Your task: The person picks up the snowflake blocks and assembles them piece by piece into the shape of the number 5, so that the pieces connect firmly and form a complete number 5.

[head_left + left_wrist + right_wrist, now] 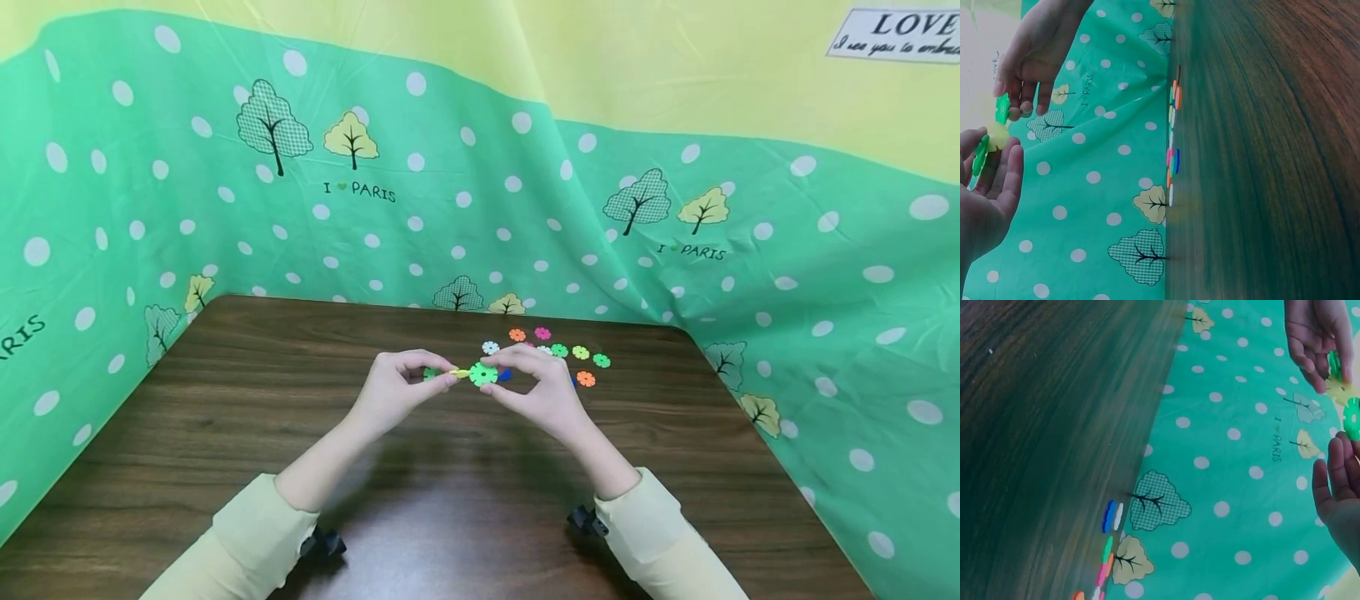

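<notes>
Both hands are raised close together over the table, joined by a short row of plastic snowflake discs. My left hand [386, 390] pinches the yellow snowflake disc [459, 373], seen nearly edge-on. A green snowflake disc [980, 155] sits at the yellow one's outer side, partly hidden by the left fingers. Between thumb and fingers, my right hand [546, 395] grips another green snowflake disc [483, 374], its face toward the head camera. The inner edge of this disc meets the yellow disc, in line with it.
Loose snowflake discs lie on the dark wooden table [450, 517] behind the right hand, among them an orange disc [586, 379], a pink disc [542, 333], a white disc [491, 347] and a blue disc [506, 376]. A green dotted curtain [465, 225] hangs along the table's back edge.
</notes>
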{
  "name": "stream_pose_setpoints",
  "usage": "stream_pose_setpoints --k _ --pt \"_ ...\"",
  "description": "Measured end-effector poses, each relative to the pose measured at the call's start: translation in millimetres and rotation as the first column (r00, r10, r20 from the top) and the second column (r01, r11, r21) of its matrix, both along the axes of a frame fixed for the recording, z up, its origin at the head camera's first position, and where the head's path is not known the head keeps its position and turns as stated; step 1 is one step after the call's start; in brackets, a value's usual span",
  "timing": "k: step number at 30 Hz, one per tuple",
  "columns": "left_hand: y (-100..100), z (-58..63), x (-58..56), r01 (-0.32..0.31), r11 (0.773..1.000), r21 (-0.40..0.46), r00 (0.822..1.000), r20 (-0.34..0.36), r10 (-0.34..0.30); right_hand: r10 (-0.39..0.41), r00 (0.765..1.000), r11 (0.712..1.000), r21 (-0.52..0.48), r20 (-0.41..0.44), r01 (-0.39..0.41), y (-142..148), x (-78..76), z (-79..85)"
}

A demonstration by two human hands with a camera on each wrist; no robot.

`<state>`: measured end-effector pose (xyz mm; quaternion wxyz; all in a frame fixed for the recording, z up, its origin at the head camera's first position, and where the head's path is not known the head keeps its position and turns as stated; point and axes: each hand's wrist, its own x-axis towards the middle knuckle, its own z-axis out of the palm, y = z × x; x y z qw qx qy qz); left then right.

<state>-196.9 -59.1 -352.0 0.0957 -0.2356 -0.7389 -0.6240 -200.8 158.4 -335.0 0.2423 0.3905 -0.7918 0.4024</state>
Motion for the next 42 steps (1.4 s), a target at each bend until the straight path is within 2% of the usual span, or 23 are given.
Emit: stream_pose_setpoints --k 6,8,13,15,21,24,30,35,39,42 --pt "-1 0.0 0.3 0.009 1.0 0.015 1.0 -0.005 -0.009 0.012 1.0 1.0 0.009 0.013 -0.012 -1 0.0 -1.3" --pt "0 4.5 4.3 0.005 1.0 0.009 1.0 0.0 -0.005 0.014 1.0 1.0 0.01 0.021 -0.014 -1 -0.8 -4.4" --pt "1 6.2 7.0 -0.016 1.0 -0.014 1.0 -0.008 0.016 0.026 0.998 0.999 -0.031 0.058 -0.025 2 -12.5 -26.3" --pt "1 4.8 6.6 -0.022 1.0 -0.018 1.0 -0.02 0.021 0.029 0.997 0.998 -0.05 0.077 -0.025 4 -16.6 -34.1" --pt "2 -14.2 -6.5 -0.022 1.0 -0.003 0.999 -0.036 0.022 0.077 0.992 0.991 -0.12 0.097 -0.065 5 -18.6 -41.1" --pt "2 -19.5 -10.3 -0.016 1.0 0.008 0.999 -0.038 0.017 0.108 0.99 0.985 -0.144 0.096 -0.093 6 -19.3 -41.7" --pt "2 -21.3 -10.3 0.003 1.0 0.022 0.999 -0.055 -0.002 0.127 0.985 0.982 -0.156 0.117 -0.108 5 -19.6 -41.3" --pt "3 -19.8 -6.5 0.01 1.0 0.017 1.0 -0.029 -0.01 0.138 0.982 0.982 -0.143 0.127 -0.119 2 -10.0 -30.4" --pt "4 -11.4 1.3 0.002 1.0 0.01 0.999 -0.038 -0.002 0.13 0.98 0.987 -0.114 0.148 -0.114 -1 0.4 -15.9" --pt "5 -1.3 8.7 -0.015 1.0 0.01 0.999 -0.033 0.015 0.135 0.961 0.987 -0.118 0.241 -0.109 -1 0.9 -11.7"
